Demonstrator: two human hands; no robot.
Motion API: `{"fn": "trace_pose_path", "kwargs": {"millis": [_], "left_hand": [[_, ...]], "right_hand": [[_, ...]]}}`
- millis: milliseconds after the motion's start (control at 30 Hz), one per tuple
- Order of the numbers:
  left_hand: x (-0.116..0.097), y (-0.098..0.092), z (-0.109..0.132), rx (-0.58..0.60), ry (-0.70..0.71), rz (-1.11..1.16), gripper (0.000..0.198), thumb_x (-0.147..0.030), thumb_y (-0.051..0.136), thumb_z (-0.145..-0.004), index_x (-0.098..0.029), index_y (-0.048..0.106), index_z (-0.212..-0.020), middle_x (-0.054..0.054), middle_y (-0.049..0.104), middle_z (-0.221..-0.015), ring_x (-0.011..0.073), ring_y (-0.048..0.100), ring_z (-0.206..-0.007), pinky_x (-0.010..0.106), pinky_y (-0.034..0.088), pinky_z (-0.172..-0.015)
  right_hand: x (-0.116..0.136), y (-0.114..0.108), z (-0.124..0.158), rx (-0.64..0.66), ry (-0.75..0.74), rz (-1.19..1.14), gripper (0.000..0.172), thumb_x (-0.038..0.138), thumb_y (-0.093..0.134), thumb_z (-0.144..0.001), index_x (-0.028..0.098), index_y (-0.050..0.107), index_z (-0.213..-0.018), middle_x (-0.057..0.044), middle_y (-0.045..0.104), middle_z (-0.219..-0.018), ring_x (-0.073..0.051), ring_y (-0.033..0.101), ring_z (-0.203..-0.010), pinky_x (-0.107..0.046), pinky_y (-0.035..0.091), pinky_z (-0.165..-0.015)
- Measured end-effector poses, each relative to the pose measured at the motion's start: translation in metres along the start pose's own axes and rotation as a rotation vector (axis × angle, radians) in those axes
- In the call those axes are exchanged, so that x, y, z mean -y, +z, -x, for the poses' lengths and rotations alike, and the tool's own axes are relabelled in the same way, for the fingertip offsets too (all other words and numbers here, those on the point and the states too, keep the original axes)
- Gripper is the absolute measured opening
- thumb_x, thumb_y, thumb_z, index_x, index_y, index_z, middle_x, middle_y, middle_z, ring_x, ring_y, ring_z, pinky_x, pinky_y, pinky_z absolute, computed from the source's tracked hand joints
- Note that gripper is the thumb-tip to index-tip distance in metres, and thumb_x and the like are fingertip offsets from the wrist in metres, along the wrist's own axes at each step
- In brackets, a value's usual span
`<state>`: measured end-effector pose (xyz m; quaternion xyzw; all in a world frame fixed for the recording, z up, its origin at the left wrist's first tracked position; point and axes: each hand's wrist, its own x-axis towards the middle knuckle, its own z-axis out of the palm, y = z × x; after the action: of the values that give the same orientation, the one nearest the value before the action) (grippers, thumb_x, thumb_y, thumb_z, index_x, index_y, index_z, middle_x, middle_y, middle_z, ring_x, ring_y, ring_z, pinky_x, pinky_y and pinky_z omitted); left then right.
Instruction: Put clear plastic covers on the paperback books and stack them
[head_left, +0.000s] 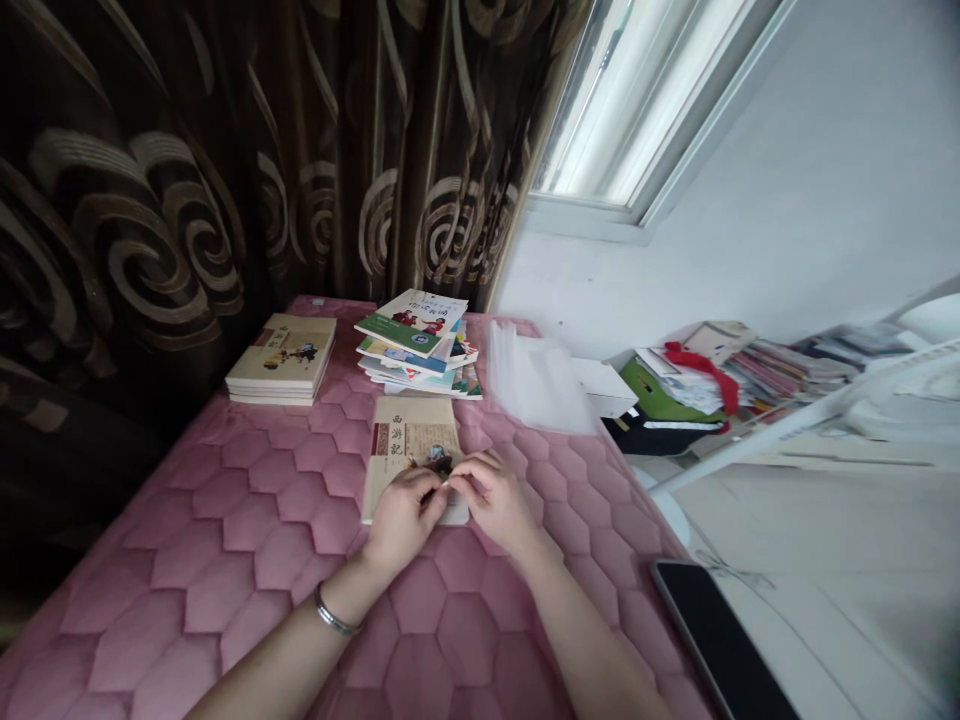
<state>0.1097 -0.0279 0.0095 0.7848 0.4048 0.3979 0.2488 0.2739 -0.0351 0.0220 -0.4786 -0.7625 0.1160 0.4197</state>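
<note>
A tan paperback book (pixel 420 424) with dark Chinese characters lies flat on the pink quilted cover (pixel 247 560), its lower part hidden by my hands. Over its lower edge, my left hand (pixel 405 510) has its thumb and fingers pinched together. My right hand (pixel 491 498) meets it fingertip to fingertip, also in a pinch. Something small and pale shows between the fingertips, too little of it to name. A metal bangle (pixel 334 612) circles my left wrist.
Behind and left sits a stack of similar tan books (pixel 281 355). A pile of colourful booklets (pixel 416 335) stands behind the book. Clear plastic sleeves (pixel 536 380) lie to its right. A dark phone-like slab (pixel 720 640) rests at the right edge, near a white fan (pixel 885 380).
</note>
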Motion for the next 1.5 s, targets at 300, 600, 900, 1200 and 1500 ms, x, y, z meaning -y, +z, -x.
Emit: {"fn": "trace_pose_path", "kwargs": {"millis": [300, 600, 900, 1200, 1500], "left_hand": [[0.002, 0.001, 0.002, 0.01, -0.027, -0.035, 0.012, -0.018, 0.054, -0.084, -0.02, 0.062, -0.077, 0.004, 0.067, -0.08, 0.0184, 0.061, -0.079, 0.028, 0.046, -0.072], [0.002, 0.001, 0.001, 0.002, -0.033, -0.005, 0.013, -0.018, 0.053, -0.084, -0.02, 0.063, -0.076, 0.003, 0.067, -0.077, 0.0175, 0.061, -0.077, 0.027, 0.046, -0.071], [0.003, 0.002, 0.001, -0.009, -0.02, 0.01, 0.014, -0.019, 0.052, -0.085, -0.02, 0.063, -0.076, 0.003, 0.067, -0.077, 0.0177, 0.061, -0.077, 0.029, 0.047, -0.072], [0.001, 0.001, 0.001, 0.007, -0.037, 0.011, 0.014, -0.018, 0.052, -0.085, -0.02, 0.062, -0.075, 0.003, 0.066, -0.076, 0.0175, 0.06, -0.076, 0.029, 0.046, -0.072], [0.001, 0.001, 0.001, 0.008, -0.044, 0.024, 0.013, -0.016, 0.053, -0.084, -0.02, 0.064, -0.077, 0.004, 0.068, -0.079, 0.0185, 0.061, -0.08, 0.03, 0.047, -0.075]], "right_hand": [[-0.007, -0.011, 0.008, -0.11, 0.031, -0.07, 0.004, 0.025, 0.057, -0.087, 0.023, 0.06, -0.086, -0.002, 0.061, -0.083, -0.016, 0.058, -0.077, -0.027, 0.048, -0.068], [-0.006, -0.007, 0.006, -0.106, -0.05, 0.008, 0.01, 0.025, 0.061, -0.086, 0.023, 0.061, -0.076, 0.0, 0.058, -0.077, -0.016, 0.058, -0.076, -0.028, 0.047, -0.07], [-0.006, -0.005, 0.007, -0.124, -0.048, 0.06, 0.01, 0.025, 0.06, -0.087, 0.024, 0.06, -0.077, -0.001, 0.058, -0.079, -0.017, 0.057, -0.078, -0.031, 0.047, -0.072], [-0.006, -0.004, 0.006, -0.105, -0.052, 0.067, 0.014, 0.028, 0.058, -0.089, 0.023, 0.059, -0.075, -0.001, 0.058, -0.077, -0.017, 0.057, -0.077, -0.031, 0.047, -0.072], [-0.001, -0.007, 0.006, -0.089, -0.126, 0.171, 0.015, 0.026, 0.056, -0.09, 0.023, 0.061, -0.077, -0.002, 0.059, -0.078, -0.017, 0.056, -0.078, -0.032, 0.046, -0.072]]}}
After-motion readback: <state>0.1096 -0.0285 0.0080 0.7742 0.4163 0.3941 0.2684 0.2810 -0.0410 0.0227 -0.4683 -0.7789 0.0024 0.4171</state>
